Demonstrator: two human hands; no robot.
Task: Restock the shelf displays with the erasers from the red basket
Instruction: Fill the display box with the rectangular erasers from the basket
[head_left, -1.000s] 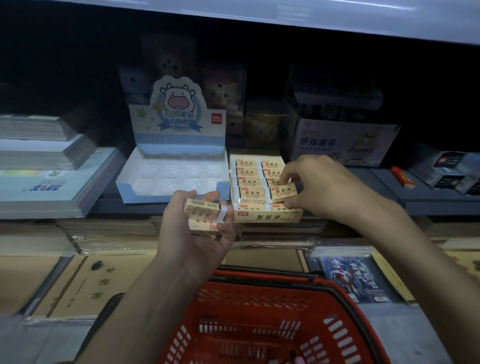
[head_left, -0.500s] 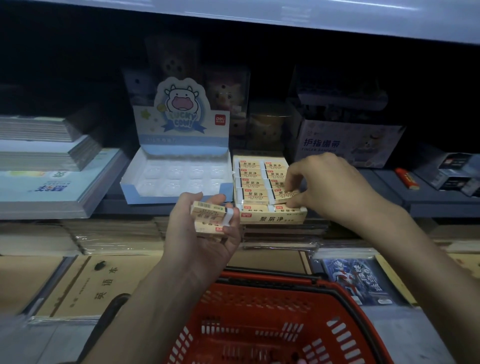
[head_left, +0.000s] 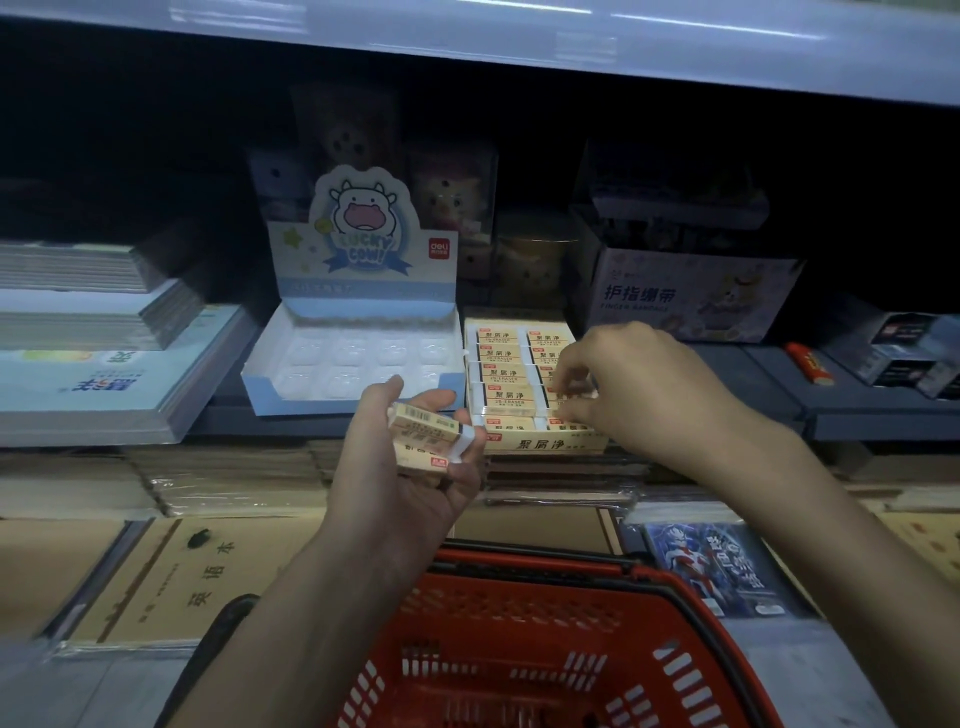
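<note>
Dim shelf; right hand fingertips hide eraser in display box, grip unclear; left hand clasps erasers.

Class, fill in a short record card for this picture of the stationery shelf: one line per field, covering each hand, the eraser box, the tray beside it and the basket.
Left hand: palm up, holding spare erasers
Right hand: fingertips pressing an eraser into the eraser box, right column
Eraser box: nearly full, two columns, on the shelf edge
Blue cow tray: left of the eraser box, its pockets empty
Red basket: below the hands, contents not visible
</note>
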